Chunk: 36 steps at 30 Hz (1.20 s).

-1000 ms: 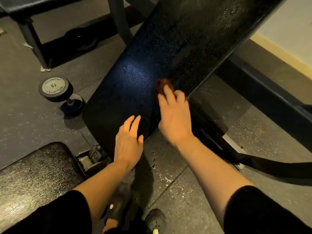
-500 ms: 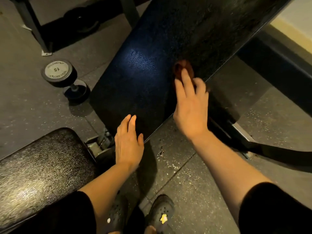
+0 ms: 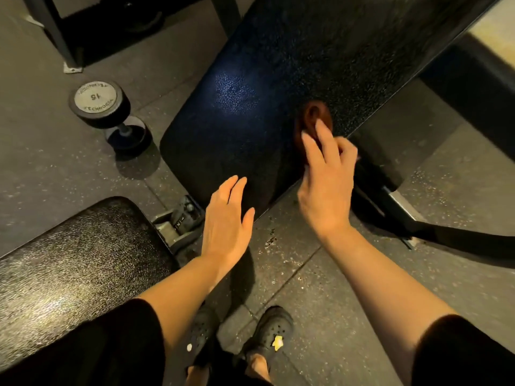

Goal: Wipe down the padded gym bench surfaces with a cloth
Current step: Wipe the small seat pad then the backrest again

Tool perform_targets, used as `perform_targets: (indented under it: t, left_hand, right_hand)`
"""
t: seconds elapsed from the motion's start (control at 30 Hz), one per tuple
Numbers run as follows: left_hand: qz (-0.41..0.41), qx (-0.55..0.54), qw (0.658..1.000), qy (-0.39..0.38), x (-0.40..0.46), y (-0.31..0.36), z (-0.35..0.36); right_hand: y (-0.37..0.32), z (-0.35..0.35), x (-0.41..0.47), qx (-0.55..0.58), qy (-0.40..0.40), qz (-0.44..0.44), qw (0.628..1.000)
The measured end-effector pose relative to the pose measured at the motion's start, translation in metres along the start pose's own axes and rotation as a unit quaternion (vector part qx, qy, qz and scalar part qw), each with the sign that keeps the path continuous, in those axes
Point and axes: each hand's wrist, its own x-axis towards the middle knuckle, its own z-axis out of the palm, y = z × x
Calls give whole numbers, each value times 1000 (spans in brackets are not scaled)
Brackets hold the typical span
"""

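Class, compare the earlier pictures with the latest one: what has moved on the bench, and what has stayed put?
The right hand has slid the reddish-brown cloth a little farther up the back pad along its right edge, fingers still pressing it. The left hand stays flat on the pad's lower end. The dumbbell has not moved.

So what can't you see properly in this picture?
- Cloth: head view, mostly hidden under the right hand; its size is unclear.
- Backrest pad: upper end cut off by the picture's top edge.
- Seat pad: cut off at the left edge.
- Dumbbell: the 15 reads, but the ring lettering is too small.
- Left hand: contact with the pad is unclear.
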Motion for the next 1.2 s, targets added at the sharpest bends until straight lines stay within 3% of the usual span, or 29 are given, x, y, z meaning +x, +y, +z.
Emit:
perform_targets:
  t: [0.13, 0.17, 0.2, 0.3, 0.37, 0.47, 0.57, 0.73, 0.87, 1.07, 1.2]
  left_hand:
    - [37, -43, 998, 20, 16, 28, -6]
    - [47, -45, 998, 20, 20, 36, -7]
    - [54, -46, 997, 18, 25, 44, -8]
    - [82, -50, 995, 28, 43, 69, -10]
    - [93, -52, 994, 39, 52, 82, -10]
    - [82, -51, 995, 39, 58, 86, -6]
    - [49, -43, 997, 46, 57, 75, 1]
    - [-6, -42, 996, 74, 38, 45, 8]
    - [-89, -9, 995, 43, 11, 9, 12]
    - [-106, -16, 994, 4, -23, -35, 21]
    - [-74, -70, 995, 2, -37, -48, 26]
  right_hand:
    - [1, -9, -14, 16, -187, -145, 972]
    - [1, -20, -17, 26, -199, -155, 967]
    - [5, -31, -9, 33, -172, -140, 974]
    - [28, -71, 51, 8, 13, -36, 999]
    - [46, -91, 96, -54, 55, -1, 997]
    - [58, -86, 128, -162, -35, 26, 986]
    - [44, -64, 119, -190, -55, 3, 980]
    - [9, -14, 55, -115, -113, -94, 982]
    - [-15, 18, -9, -110, -160, -130, 972]
    - [-39, 47, -67, -61, -180, -123, 974]
    - [-53, 67, -103, 40, -245, -144, 958]
